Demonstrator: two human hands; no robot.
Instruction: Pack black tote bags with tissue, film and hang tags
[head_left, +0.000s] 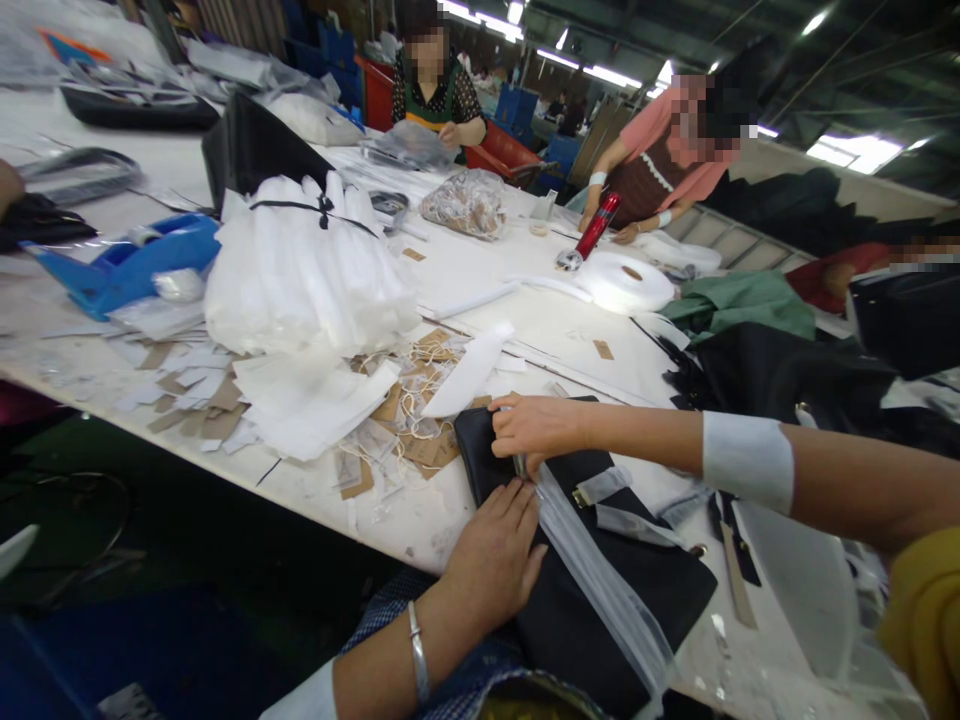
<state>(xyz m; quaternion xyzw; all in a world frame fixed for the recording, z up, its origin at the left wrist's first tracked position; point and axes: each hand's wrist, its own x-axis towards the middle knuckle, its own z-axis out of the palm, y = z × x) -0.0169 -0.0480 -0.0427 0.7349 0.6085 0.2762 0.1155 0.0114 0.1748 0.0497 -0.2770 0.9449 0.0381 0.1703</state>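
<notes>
A black bag (pixel 585 610) lies flat at the table's near edge. Along it runs a strip of clear plastic wrap (pixel 600 580), and short plastic-wrapped straps with a metal end (pixel 604 487) rest beside that strip. My left hand (pixel 495 545), with a bracelet at the wrist, is open, its fingers stretched out on the bag by the strip's upper end. Just above it, my right hand (pixel 540 430) is closed, fingers curled down near the bag's far edge. A small greyish piece shows beneath those fingers; what they grip is mostly hidden.
Brown tags with strings (pixel 427 450), white sheets (pixel 315 400) and a tied white bundle (pixel 307 270) lie left. Scissors (pixel 731 550) lie right. Beyond are a white roll (pixel 626 283), a red tape dispenser (pixel 596 230) and two co-workers. The table's front edge drops into shadow.
</notes>
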